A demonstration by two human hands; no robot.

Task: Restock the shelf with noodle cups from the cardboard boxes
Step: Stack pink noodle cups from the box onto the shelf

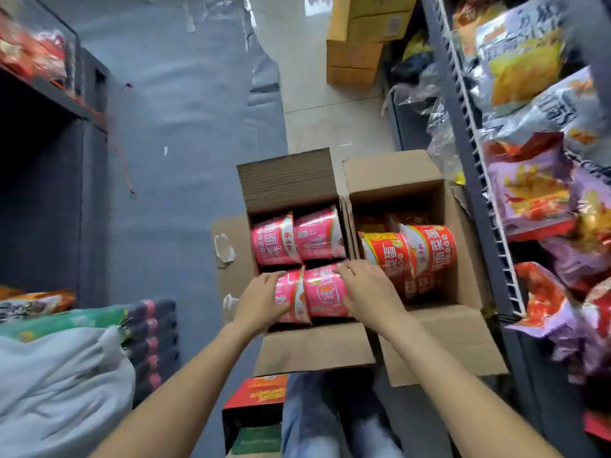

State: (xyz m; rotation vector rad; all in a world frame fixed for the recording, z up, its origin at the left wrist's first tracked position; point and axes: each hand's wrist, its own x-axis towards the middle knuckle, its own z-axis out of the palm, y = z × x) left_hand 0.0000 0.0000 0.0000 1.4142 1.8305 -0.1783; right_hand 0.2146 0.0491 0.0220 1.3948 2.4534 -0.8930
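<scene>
Our two bare forearms reach down to the left cardboard box (pixel 291 183) on the floor. Our left hand (pixel 259 300) and right hand (pixel 370 292) curl around two pink noodle cups (pixel 310 294) lying sideways inside. Red noodle cups (pixel 410 251) fill the right cardboard box (pixel 393 175) beside the snack shelf (pixel 476 153).

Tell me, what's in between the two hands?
Two pink noodle cups sit side by side between the left hand and the right hand, in the near row of the left cardboard box. The head view shows it.
</scene>
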